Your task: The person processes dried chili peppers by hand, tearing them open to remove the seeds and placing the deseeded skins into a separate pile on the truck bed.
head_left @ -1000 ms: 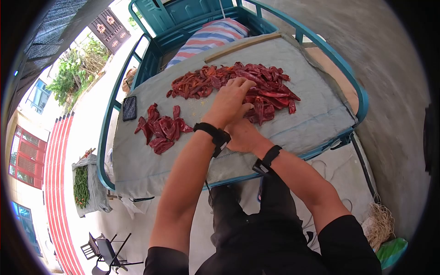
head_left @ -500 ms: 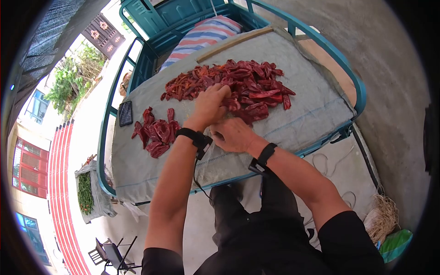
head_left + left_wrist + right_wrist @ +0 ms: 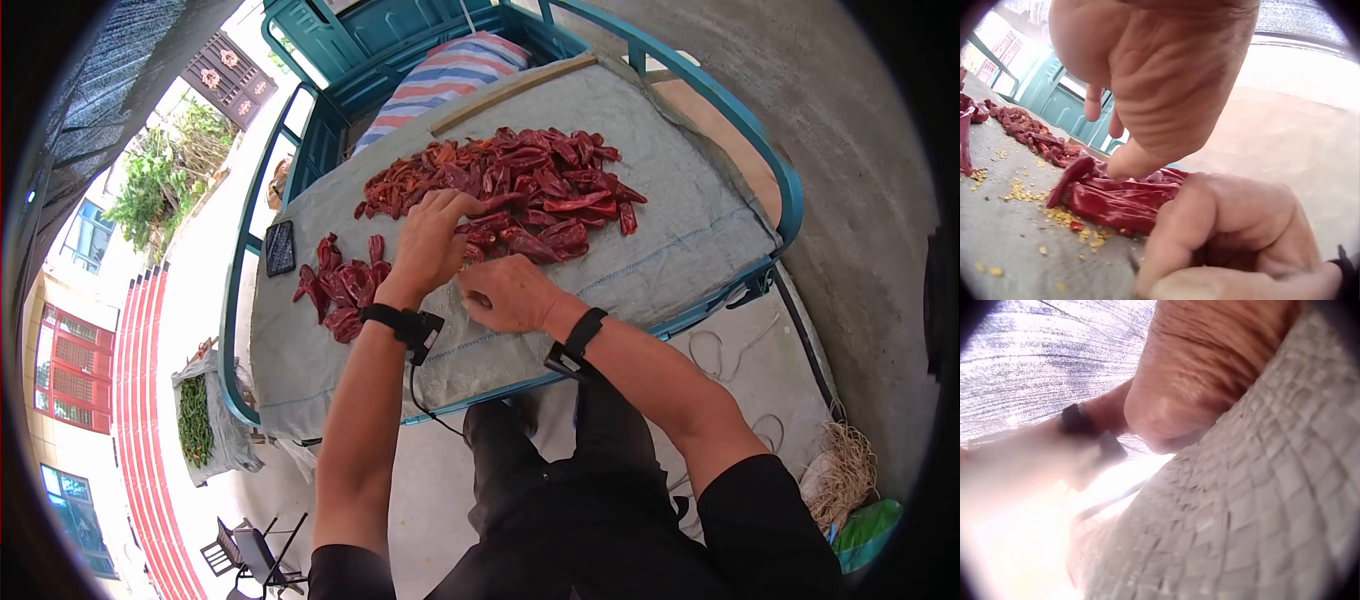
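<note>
A pile of dried red chili peppers (image 3: 560,190) lies on a grey woven sheet (image 3: 670,265). My left hand (image 3: 430,240) is at the pile's near left edge, its fingers reaching over the peppers. In the left wrist view, one fingertip (image 3: 1124,164) of it touches a glossy chili pepper (image 3: 1116,203). Close beside it, my right hand (image 3: 512,292) rests low over the sheet with its fingers curled and index finger and thumb together. I cannot tell whether something is pinched there. Yellow seeds (image 3: 1022,190) are scattered near the peppers.
A smaller heap of chili peppers (image 3: 345,285) and a black phone (image 3: 280,248) lie to the left. Behind are a wooden strip (image 3: 515,95) and a striped bag (image 3: 445,85). Teal cart rails (image 3: 735,110) border the sheet. A sack of green chilies (image 3: 196,425) stands lower left.
My left hand has drawn back from the pile toward the left, and some peppers at the near edge have shifted. The right hand moved slightly left, then stayed with fingers curled.
</note>
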